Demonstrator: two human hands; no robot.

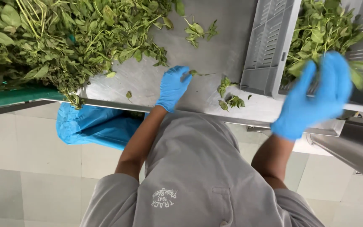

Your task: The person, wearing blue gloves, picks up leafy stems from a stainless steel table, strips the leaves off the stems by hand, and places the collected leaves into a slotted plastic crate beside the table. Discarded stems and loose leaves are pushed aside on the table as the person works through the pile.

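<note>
a big heap of leafy green stems (59, 38) lies beyond the left hand (172, 87), mostly unsorted, while the grey plastic crate (265, 50) by the right hand (316, 98) holds only some. the left hand, blue-gloved, pinches a thin sprig (198, 74) on the smooth steel table (148, 80); the right is blurred, its grip unclear.

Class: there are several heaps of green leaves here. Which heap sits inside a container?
The leaves in the grey plastic crate by the right hand; the big pile and small sprigs lie on the steel table.
</note>
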